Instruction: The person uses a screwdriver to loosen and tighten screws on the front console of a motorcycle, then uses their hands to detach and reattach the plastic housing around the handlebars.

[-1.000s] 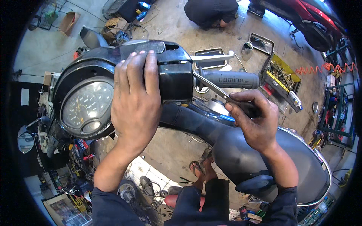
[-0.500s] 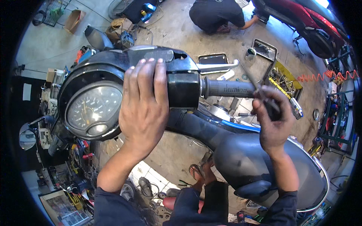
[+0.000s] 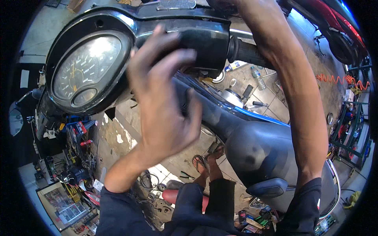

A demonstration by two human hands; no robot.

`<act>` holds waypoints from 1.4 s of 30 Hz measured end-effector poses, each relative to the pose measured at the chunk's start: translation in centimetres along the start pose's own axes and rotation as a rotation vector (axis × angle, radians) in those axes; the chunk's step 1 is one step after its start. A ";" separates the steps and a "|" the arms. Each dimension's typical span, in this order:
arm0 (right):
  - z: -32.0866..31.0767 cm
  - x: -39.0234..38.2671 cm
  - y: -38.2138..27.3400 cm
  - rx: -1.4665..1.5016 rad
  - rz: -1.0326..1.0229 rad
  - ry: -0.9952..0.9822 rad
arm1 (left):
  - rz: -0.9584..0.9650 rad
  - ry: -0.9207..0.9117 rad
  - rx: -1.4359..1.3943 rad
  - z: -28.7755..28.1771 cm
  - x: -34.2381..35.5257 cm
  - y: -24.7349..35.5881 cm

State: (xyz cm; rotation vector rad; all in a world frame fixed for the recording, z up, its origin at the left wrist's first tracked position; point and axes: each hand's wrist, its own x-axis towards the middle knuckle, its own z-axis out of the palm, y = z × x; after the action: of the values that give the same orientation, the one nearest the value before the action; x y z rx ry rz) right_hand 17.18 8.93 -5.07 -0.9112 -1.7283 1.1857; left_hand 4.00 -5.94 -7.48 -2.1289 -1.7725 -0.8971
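A scooter's black handlebar cover (image 3: 189, 43), with a round speedometer (image 3: 88, 69) at its left, fills the upper left. My left hand (image 3: 161, 106), blurred by motion, is in front of the cover near the speedometer. Its fingers are spread and curved, with nothing seen in them; whether a fingertip touches the cover is unclear. My right arm reaches up across the rubber handlebar grip (image 3: 252, 53) to the far side of the cover. There my right hand (image 3: 246, 4) is mostly cut off by the upper edge, its fingers and anything in them hidden.
The black scooter seat (image 3: 260, 153) is at the lower right, with a blue trim strip beside it. A plastic bottle (image 3: 258, 78) is on the floor past the grip. A red motorbike (image 3: 342, 27) stands far right, near an orange coiled hose (image 3: 342, 80). Tools and parts crowd the left.
My left hand has come off the top of the cover. The right hand, which held a screwdriver-like tool by the grip's end, has swung up and leftward. The view has shifted closer to the handlebar.
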 end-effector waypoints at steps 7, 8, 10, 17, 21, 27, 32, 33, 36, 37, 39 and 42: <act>1.2 4.6 1.8 0.101 0.257 -0.275 | -1.014 0.486 -1.273 5.3 -2.1 3.7; 1.4 4.7 1.2 0.074 0.292 -0.298 | -0.938 0.514 -1.312 6.2 -1.4 3.0; 2.1 5.4 0.4 0.035 0.380 -0.352 | -0.969 0.592 -1.380 6.8 0.3 2.6; 4.1 9.7 3.8 0.169 0.410 -0.741 | -0.934 0.614 -1.510 7.2 1.4 3.7; 5.8 10.9 3.0 0.067 0.455 -0.845 | -0.962 0.633 -1.461 7.6 1.5 4.2; 7.8 13.7 3.8 0.045 0.276 -0.978 | -1.014 0.608 -1.719 6.6 2.4 5.1; 9.4 14.3 4.4 0.029 0.238 -0.992 | -1.018 0.662 -1.644 7.0 2.7 4.9; 9.3 14.4 4.6 0.023 0.230 -0.986 | -1.014 0.650 -1.611 7.1 2.8 5.0; 9.2 14.3 5.1 0.020 0.222 -0.979 | -1.033 0.569 -1.584 7.4 2.8 4.6; 9.2 14.2 5.3 0.019 0.216 -0.976 | -1.042 0.532 -1.586 7.3 2.7 4.5; 9.1 14.3 5.5 0.015 0.207 -0.970 | -1.074 0.583 -1.601 6.9 3.0 4.9; 9.3 14.6 5.6 0.008 0.186 -0.958 | -1.074 0.631 -1.610 6.8 3.3 5.1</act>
State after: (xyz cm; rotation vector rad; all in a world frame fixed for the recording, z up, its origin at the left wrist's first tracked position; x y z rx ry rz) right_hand 3.58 20.31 -9.03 -0.5090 -2.3878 1.9477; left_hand 11.21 -0.85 -9.80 -0.4631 -1.7737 -3.5312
